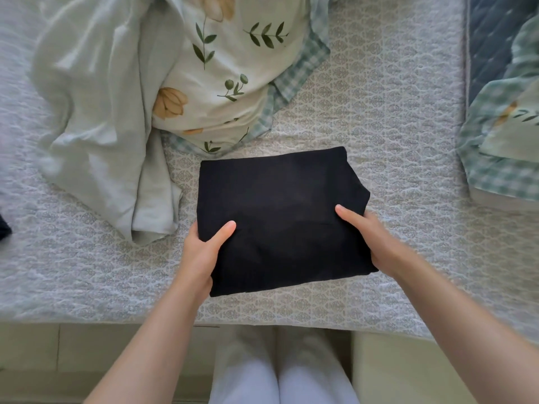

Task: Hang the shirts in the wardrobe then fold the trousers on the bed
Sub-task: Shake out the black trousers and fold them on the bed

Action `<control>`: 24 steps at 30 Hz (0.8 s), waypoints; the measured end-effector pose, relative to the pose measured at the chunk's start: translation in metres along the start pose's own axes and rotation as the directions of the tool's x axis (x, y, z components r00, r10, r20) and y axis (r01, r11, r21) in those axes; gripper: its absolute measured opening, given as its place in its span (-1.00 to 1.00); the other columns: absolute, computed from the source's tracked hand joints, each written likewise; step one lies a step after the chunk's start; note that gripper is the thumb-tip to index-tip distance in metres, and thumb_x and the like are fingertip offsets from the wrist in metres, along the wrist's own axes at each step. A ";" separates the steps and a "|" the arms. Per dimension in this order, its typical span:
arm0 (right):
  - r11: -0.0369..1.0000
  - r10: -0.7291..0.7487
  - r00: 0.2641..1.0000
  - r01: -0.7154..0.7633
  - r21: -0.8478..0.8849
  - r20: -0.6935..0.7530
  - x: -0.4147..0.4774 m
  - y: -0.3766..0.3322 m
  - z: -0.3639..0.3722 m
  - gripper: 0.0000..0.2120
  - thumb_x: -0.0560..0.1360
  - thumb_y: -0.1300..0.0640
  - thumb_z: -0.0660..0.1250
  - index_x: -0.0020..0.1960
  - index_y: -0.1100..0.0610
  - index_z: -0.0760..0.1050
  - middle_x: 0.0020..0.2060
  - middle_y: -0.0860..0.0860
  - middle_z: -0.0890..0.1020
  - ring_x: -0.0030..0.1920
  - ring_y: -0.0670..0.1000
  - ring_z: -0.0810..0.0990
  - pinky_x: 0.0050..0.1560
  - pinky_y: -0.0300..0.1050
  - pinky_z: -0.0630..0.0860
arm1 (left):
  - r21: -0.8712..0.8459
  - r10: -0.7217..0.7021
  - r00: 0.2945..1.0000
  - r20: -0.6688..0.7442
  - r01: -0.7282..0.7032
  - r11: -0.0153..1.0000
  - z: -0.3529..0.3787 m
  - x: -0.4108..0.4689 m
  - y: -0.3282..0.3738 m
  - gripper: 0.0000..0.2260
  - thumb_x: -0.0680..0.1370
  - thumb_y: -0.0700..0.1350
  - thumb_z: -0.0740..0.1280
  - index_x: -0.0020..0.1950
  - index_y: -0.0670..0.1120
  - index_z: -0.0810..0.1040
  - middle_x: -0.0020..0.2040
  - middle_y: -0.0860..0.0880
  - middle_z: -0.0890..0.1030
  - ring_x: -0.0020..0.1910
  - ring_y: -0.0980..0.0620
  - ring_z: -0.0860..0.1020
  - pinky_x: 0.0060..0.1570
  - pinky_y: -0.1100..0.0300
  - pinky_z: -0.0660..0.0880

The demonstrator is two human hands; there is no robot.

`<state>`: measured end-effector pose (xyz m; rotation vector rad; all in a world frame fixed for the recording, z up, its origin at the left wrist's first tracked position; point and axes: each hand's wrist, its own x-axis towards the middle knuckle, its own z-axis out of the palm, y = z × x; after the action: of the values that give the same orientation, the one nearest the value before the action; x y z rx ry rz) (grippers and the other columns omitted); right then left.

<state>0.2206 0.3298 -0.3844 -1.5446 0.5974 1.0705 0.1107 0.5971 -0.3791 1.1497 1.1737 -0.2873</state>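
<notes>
A pair of black trousers (280, 217) lies folded into a compact, roughly square bundle in the middle of the frame, on the patterned grey-white cover of the bed (393, 112), close to the bed's near edge. The left hand (201, 252) grasps the bundle's left side and the right hand (367, 240) its right side. Each thumb lies flat on top of the dark cloth, pointing inward, while the fingers are tucked under the edge and mostly hidden, so the cloth is pinched between thumb and fingers on both sides. Whether the bundle rests fully on the bed or is lifted a little cannot be told. Above the trousers, in the upper middle of the frame, a crumpled floral duvet (233, 68) with green leaves, tan flowers and a checked border lies just beside the bundle's top edge. A pale green sheet (99, 112) is heaped beside it in the upper left. At the right edge of the frame lies another floral cloth (501, 135) with the same checked trim, well apart from the trousers. A small dark item (4, 228) pokes in at the far left edge, too cut off to identify. At the bottom centre the person's legs (280, 374), in pale clothing, stand against the bed's near side.
</notes>
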 end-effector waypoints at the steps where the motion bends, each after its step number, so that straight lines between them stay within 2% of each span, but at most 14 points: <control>1: 1.000 -0.013 1.000 0.013 -0.014 0.003 -0.005 -0.002 0.001 -0.50 0.47 -0.17 0.37 0.36 -0.06 0.42 0.13 -0.12 0.65 0.11 -0.05 0.65 0.17 -0.02 0.54 | -0.008 0.027 1.000 -0.014 -0.027 1.000 -0.001 -0.008 0.000 -0.58 0.47 -0.04 0.50 0.29 0.09 0.51 0.12 0.12 0.67 0.09 0.09 0.65 0.07 0.09 0.58; 5: 0.990 -0.069 0.998 0.068 -0.122 -0.007 -0.035 -0.014 0.006 -0.43 0.48 -0.33 0.26 0.40 -0.12 0.31 0.24 -0.17 0.54 0.23 -0.08 0.55 0.29 0.05 0.46 | -0.032 0.127 0.989 -0.076 -0.130 0.991 -0.007 -0.046 0.001 -0.61 0.51 -0.01 0.46 0.31 0.16 0.49 0.14 0.17 0.65 0.13 0.13 0.62 0.19 0.01 0.55; 7: 0.976 -0.119 0.993 0.120 -0.182 0.015 -0.054 -0.022 0.011 -0.47 0.50 -0.34 0.19 0.40 -0.16 0.27 0.27 -0.22 0.49 0.27 -0.12 0.49 0.33 0.02 0.41 | -0.042 0.158 0.982 -0.107 -0.163 0.986 -0.012 -0.066 0.003 -0.63 0.51 0.00 0.45 0.29 0.18 0.50 0.14 0.20 0.64 0.14 0.14 0.61 0.22 -0.01 0.53; 9: 0.952 -0.179 0.983 0.181 -0.248 0.031 -0.074 -0.032 0.018 -0.57 0.55 -0.30 0.14 0.36 -0.19 0.26 0.24 -0.27 0.46 0.25 -0.19 0.45 0.33 -0.05 0.37 | -0.060 0.189 0.972 -0.139 -0.199 0.978 -0.019 -0.090 0.005 -0.64 0.52 0.00 0.45 0.29 0.20 0.50 0.15 0.19 0.64 0.16 0.13 0.60 0.24 -0.03 0.51; 12: 0.906 -0.263 0.962 0.270 -0.325 0.065 -0.106 -0.048 0.033 -0.70 0.61 -0.20 0.09 0.32 -0.22 0.20 0.14 -0.38 0.40 0.13 -0.36 0.38 0.20 -0.23 0.28 | -0.096 0.232 0.953 -0.195 -0.254 0.962 -0.030 -0.127 0.009 -0.65 0.53 -0.02 0.43 0.30 0.19 0.50 0.16 0.19 0.64 0.17 0.14 0.60 0.26 -0.03 0.50; 15: 0.852 -0.309 0.945 0.326 -0.409 0.110 -0.136 -0.059 0.048 -0.68 0.60 -0.23 0.08 0.31 -0.19 0.23 0.18 -0.32 0.42 0.18 -0.31 0.40 0.26 -0.16 0.30 | -0.142 0.247 0.925 -0.287 -0.296 0.945 -0.043 -0.166 0.010 -0.68 0.54 -0.04 0.42 0.26 0.19 0.51 0.16 0.19 0.64 0.17 0.14 0.59 0.27 -0.04 0.49; 17: 0.820 -0.335 0.931 0.365 -0.442 0.147 -0.153 -0.064 0.061 -0.58 0.56 -0.29 0.09 0.33 -0.12 0.30 0.21 -0.27 0.47 0.23 -0.23 0.44 0.29 -0.09 0.35 | -0.169 0.251 0.901 -0.355 -0.325 0.930 -0.055 -0.191 0.010 -0.69 0.54 -0.05 0.42 0.26 0.17 0.51 0.16 0.17 0.64 0.18 0.13 0.60 0.28 -0.05 0.49; 19: 0.797 -0.359 0.917 0.397 -0.456 0.172 -0.173 -0.069 0.078 -0.55 0.57 -0.27 0.10 0.35 -0.05 0.33 0.15 -0.24 0.50 0.20 -0.20 0.48 0.18 -0.19 0.39 | -0.200 0.234 0.881 -0.411 -0.337 0.920 -0.067 -0.217 0.007 -0.67 0.54 -0.05 0.42 0.29 0.14 0.50 0.17 0.17 0.63 0.17 0.13 0.60 0.27 -0.05 0.49; 21: 0.764 -0.381 0.902 0.432 -0.479 0.204 -0.194 -0.073 0.099 -0.61 0.62 -0.16 0.10 0.35 0.01 0.31 0.06 -0.26 0.47 0.10 -0.27 0.46 -0.03 -0.37 0.34 | -0.220 0.215 0.854 -0.473 -0.351 0.910 -0.079 -0.241 0.003 -0.68 0.54 -0.03 0.43 0.27 0.14 0.51 0.15 0.17 0.64 0.16 0.14 0.60 0.25 -0.04 0.51; 24: 0.687 -0.429 0.864 0.501 -0.526 0.262 -0.223 -0.075 0.133 -0.62 0.63 -0.09 0.12 0.41 -0.03 0.22 0.04 -0.33 0.45 0.03 -0.32 0.45 -0.10 -0.39 0.32 | -0.230 0.188 0.775 -0.603 -0.395 0.890 -0.097 -0.274 -0.004 -0.68 0.52 -0.04 0.43 0.26 0.14 0.49 0.14 0.18 0.62 0.13 0.20 0.59 0.23 0.04 0.52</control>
<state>0.1382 0.4382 -0.1511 -1.9976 -0.2584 0.9697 -0.0638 0.5763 -0.1471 1.1120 1.4588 0.5378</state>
